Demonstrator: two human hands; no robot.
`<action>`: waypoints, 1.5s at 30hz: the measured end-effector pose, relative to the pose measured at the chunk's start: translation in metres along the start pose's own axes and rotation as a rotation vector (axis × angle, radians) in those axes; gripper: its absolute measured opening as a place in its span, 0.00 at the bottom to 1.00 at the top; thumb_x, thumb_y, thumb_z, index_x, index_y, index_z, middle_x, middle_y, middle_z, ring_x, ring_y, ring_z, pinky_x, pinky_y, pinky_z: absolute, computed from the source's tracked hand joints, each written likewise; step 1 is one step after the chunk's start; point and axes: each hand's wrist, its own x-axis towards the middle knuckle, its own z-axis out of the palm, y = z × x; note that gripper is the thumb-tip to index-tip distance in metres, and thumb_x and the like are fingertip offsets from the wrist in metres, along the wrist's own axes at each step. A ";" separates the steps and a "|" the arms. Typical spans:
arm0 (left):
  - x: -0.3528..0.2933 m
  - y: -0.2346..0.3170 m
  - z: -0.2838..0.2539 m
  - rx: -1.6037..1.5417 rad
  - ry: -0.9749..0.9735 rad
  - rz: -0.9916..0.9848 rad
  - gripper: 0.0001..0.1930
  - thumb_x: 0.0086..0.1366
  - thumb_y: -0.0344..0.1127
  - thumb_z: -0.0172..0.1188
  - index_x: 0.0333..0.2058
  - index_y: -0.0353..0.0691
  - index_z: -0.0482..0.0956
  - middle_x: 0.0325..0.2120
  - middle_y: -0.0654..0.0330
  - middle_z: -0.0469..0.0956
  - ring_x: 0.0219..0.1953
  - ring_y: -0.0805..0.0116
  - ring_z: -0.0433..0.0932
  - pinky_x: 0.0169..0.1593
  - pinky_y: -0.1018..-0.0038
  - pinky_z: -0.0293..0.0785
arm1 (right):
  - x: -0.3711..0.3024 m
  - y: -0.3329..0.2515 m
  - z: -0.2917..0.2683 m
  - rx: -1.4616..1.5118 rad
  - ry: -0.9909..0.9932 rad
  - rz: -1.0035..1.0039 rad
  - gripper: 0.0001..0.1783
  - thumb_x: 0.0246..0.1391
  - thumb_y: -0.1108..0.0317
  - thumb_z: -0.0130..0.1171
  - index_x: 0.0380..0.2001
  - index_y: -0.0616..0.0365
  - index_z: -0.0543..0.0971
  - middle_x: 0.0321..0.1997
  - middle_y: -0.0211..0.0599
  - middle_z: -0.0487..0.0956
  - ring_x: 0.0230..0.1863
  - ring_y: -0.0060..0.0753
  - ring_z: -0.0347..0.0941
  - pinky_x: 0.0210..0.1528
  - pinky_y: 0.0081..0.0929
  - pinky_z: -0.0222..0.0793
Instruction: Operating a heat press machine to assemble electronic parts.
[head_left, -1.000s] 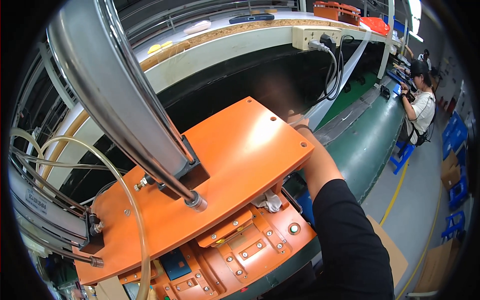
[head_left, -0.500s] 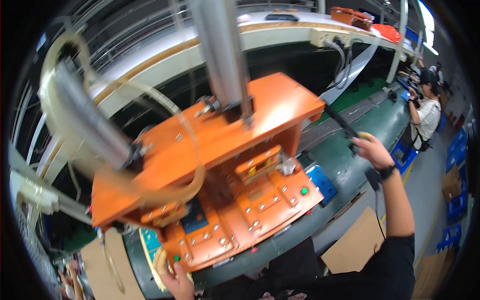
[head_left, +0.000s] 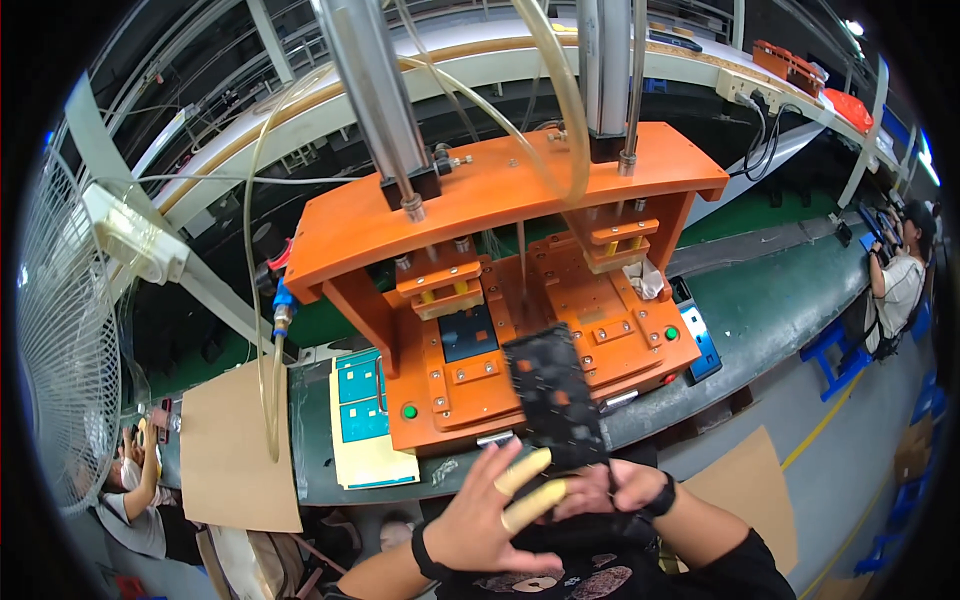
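My right hand (head_left: 625,488) is closed on the lower end of a black, flat, long panel (head_left: 553,395) with cut-outs. The panel is tilted up in front of an orange two-station press (head_left: 500,220) and hides part of its base. My left hand (head_left: 500,520) is spread beside the panel's lower end, with yellow finger cots on two fingers, and holds nothing. In the press's left station lies a dark blue plate (head_left: 468,334) with a square opening. A green button (head_left: 410,411) sits at the left front corner of the base, another green button (head_left: 672,333) at the right.
Left of the press lie a yellow-edged sheet with teal pads (head_left: 362,420) and a cardboard sheet (head_left: 240,450). A blue device (head_left: 703,345) stands at its right. Air hoses (head_left: 262,250) hang at the left, near a fan (head_left: 65,330). Co-workers sit at far left and far right.
My right hand has brought the black panel from the right of the press to its front. My left hand has moved off the left front corner toward the panel. The view has swung.
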 end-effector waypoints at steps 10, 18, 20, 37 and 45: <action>0.023 -0.076 -0.057 0.042 0.053 -0.147 0.40 0.37 0.30 0.76 0.54 0.41 0.71 0.53 0.51 0.72 0.58 0.49 0.70 0.63 0.61 0.63 | 0.078 -0.015 -0.003 -0.166 0.067 -0.011 0.34 0.66 0.54 0.46 0.68 0.60 0.54 0.64 0.49 0.66 0.63 0.44 0.66 0.65 0.41 0.60; 0.068 -0.092 -0.094 0.227 -0.226 -0.219 0.35 0.44 0.36 0.68 0.54 0.38 0.71 0.49 0.50 0.73 0.54 0.49 0.70 0.58 0.63 0.66 | 0.010 0.011 -0.026 -0.481 0.289 0.070 0.27 0.66 0.62 0.48 0.64 0.61 0.62 0.58 0.42 0.74 0.53 0.29 0.73 0.58 0.28 0.66; 0.077 -0.091 -0.098 0.248 -0.286 -0.213 0.35 0.44 0.36 0.68 0.54 0.37 0.71 0.49 0.50 0.73 0.53 0.49 0.71 0.57 0.62 0.66 | -0.008 0.019 -0.036 -0.505 0.330 0.058 0.27 0.65 0.63 0.49 0.64 0.63 0.62 0.58 0.44 0.74 0.53 0.30 0.73 0.57 0.29 0.66; -0.025 -0.103 -0.073 0.112 0.259 -0.297 0.35 0.48 0.37 0.71 0.56 0.34 0.69 0.54 0.47 0.68 0.59 0.47 0.67 0.63 0.61 0.61 | -0.006 0.037 -0.037 -0.645 0.504 0.047 0.21 0.62 0.71 0.56 0.58 0.60 0.69 0.52 0.33 0.77 0.47 0.17 0.71 0.53 0.20 0.68; -0.052 -0.093 -0.054 0.474 0.112 -0.343 0.34 0.47 0.43 0.70 0.52 0.34 0.73 0.51 0.50 0.74 0.59 0.45 0.67 0.61 0.57 0.62 | 0.011 0.038 -0.045 -0.704 0.506 0.099 0.20 0.62 0.74 0.55 0.57 0.62 0.70 0.52 0.37 0.78 0.51 0.22 0.73 0.55 0.22 0.69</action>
